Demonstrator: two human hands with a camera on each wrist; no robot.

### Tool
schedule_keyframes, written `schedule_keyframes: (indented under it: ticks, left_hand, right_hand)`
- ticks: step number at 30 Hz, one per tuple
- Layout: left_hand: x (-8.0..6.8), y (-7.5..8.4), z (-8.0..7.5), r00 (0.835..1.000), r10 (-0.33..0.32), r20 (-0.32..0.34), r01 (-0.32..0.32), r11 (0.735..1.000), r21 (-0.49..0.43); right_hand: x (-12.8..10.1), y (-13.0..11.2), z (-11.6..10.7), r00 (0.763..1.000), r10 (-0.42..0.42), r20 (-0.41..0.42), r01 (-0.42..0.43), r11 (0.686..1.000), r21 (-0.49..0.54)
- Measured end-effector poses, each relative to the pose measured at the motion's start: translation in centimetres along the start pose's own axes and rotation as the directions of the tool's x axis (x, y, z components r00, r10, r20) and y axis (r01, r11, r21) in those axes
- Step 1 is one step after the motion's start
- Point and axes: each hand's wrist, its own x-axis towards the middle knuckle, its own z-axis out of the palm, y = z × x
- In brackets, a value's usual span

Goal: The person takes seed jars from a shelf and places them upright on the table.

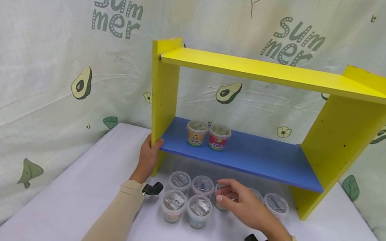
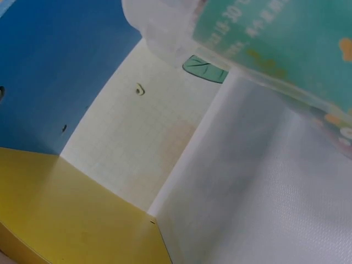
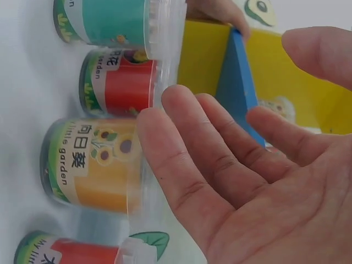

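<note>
Yellow side panels and a yellow top board frame the small shelf unit (image 1: 346, 134), whose blue lower shelf (image 1: 258, 154) carries two lidded tubs side by side near its left end: one with an orange label (image 1: 196, 132) and one with a red label (image 1: 218, 137). The left hand (image 1: 148, 156) holds the front edge of the left yellow upright just where the blue shelf meets it, thumb on the front face and fingers wrapped behind. On the white table (image 1: 66, 201) in front of the shelf unit stands a cluster of small clear-lidded tubs in two rows. The right hand (image 1: 240, 203) hovers over this cluster with its fingers loosely spread and gripping nothing, the fingertips just above the yellow-labelled tub (image 1: 220, 200) that stands in the middle of the group. The right wrist view shows the same open palm (image 3: 258, 181) beside that yellow sunflower tub (image 3: 93, 165), apart from it or at most brushing its lid; which, I cannot tell. A red-labelled tub (image 3: 118, 82) and a teal-labelled tub (image 3: 110, 22) sit further along the same row. The left wrist view shows the underside of the blue shelf (image 2: 49, 71), the yellow upright (image 2: 66, 214) and a teal-labelled tub (image 2: 275, 38) close to the lens. An avocado-printed cloth (image 1: 39, 53) hangs behind everything.
</note>
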Motion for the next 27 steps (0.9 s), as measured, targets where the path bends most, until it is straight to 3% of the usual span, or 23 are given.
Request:
schedule_keyframes:
  ticks: [8, 16, 21, 27]
  left_hand:
    - [0.1, -0.3, -0.2, 0.999, 0.030, 0.019, -0.029, 0.999, -0.030]
    - [0.2, -0.5, -0.3, 0.999, 0.048, 0.004, -0.048, 0.999, -0.015]
    - [0.3, -0.6, -0.3, 0.999, 0.047, 0.003, -0.047, 0.999, -0.019]
    - [1.8, -3.5, -0.1, 0.998, 0.054, -0.018, -0.055, 0.998, -0.043]
  right_hand:
    - [0.0, 0.1, -0.8, 0.998, -0.033, -0.051, 0.032, 0.999, -0.011]
    - [0.3, -0.3, -2.5, 0.997, -0.020, -0.080, 0.025, 0.997, 0.071]
    - [1.1, -0.7, -3.7, 0.989, -0.054, -0.138, 0.069, 0.992, 0.105]
    - [2.6, -1.0, -5.5, 0.978, -0.064, -0.201, 0.089, 0.989, 0.116]
